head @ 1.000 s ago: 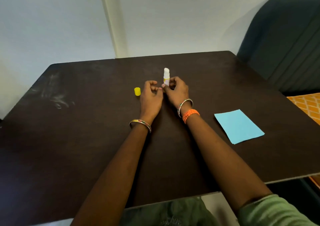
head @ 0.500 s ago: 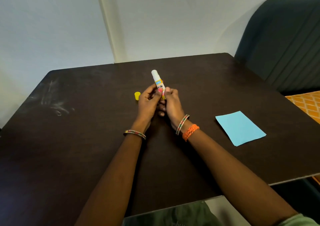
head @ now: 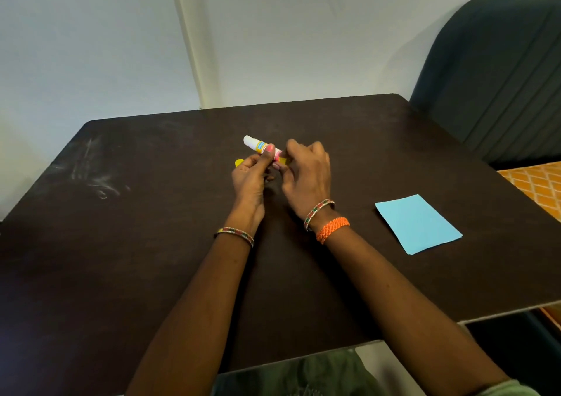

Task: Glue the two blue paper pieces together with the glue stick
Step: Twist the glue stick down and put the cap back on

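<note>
An uncapped white glue stick with a yellow band is held above the middle of the dark table, its white tip tilted up and to the left. My left hand grips its body with the thumb on top. My right hand pinches its yellow base end. The yellow cap lies on the table just behind my left hand, partly hidden. Blue paper lies flat at the right of the table, apart from both hands; I cannot tell whether it is one sheet or two stacked.
The dark table has pale smudges at its left side. A dark green upholstered seat stands behind the right corner. An orange patterned surface shows past the table's right edge. A pale wall is behind.
The glue stick was lifted from standing on the table into both hands, and it has tilted further to the left. My hands moved slightly nearer to me.
</note>
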